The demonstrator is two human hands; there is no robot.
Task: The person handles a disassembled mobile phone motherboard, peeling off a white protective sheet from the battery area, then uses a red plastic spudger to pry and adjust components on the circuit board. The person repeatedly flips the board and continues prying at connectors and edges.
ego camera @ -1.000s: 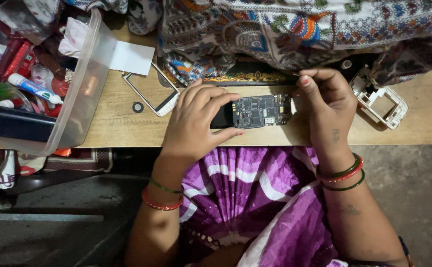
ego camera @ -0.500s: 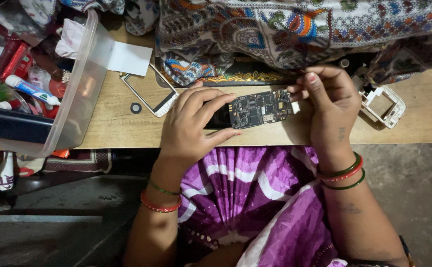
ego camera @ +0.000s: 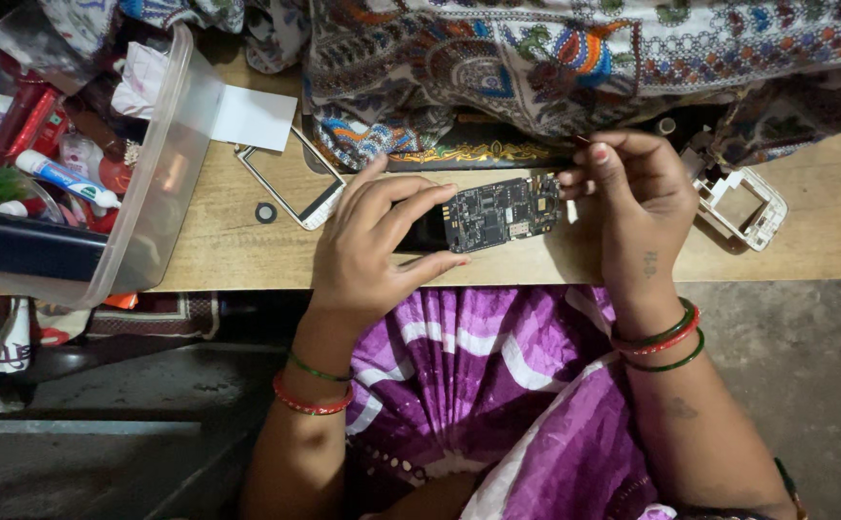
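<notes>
The left hand [ego camera: 372, 246] has its fingers clamped on a dark circuit board [ego camera: 499, 212], held just above the near edge of the wooden worktop [ego camera: 805, 241]. The right hand [ego camera: 632, 193] pinches the board's right end, fingertips together. A white phone frame [ego camera: 743, 202] lies towards the right edge, a clear plastic box [ego camera: 165, 173] at the left edge

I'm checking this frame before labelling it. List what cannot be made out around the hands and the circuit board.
1. Head view: the left end of the circuit board is covered by the left hand.
2. Head view: what the right hand pinches at its fingertips is too small to tell.
3. Head view: the plastic tub runs off the left edge; its contents are a blurred jumble.
4. Head view: the patterned cloth hides the table's far side.
</notes>
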